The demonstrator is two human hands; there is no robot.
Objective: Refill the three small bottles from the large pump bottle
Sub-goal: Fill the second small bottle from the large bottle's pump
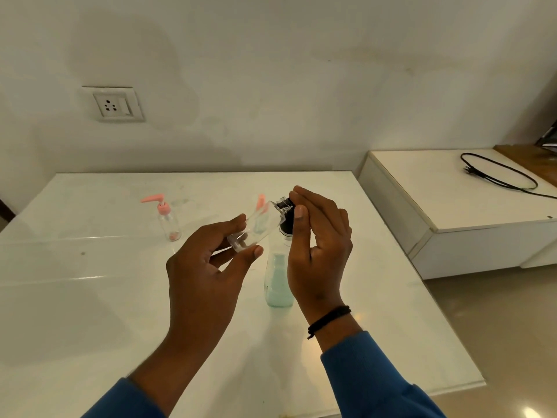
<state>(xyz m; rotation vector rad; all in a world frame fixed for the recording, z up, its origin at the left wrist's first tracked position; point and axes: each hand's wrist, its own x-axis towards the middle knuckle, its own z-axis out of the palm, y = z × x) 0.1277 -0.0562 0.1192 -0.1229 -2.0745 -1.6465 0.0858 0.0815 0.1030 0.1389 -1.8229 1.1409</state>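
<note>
Clear cylindrical small bottle (256, 227), black-capped.

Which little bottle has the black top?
The clear bottle tilted in the left hand. The right hand touches its black cap. The bottle standing far left has a pink pump.

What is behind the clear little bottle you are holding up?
Through the held clear bottle a pink pump top shows, apparently another small bottle's; its body is blurred behind. The large pump bottle stands just right, its head hidden by the right hand.
</note>
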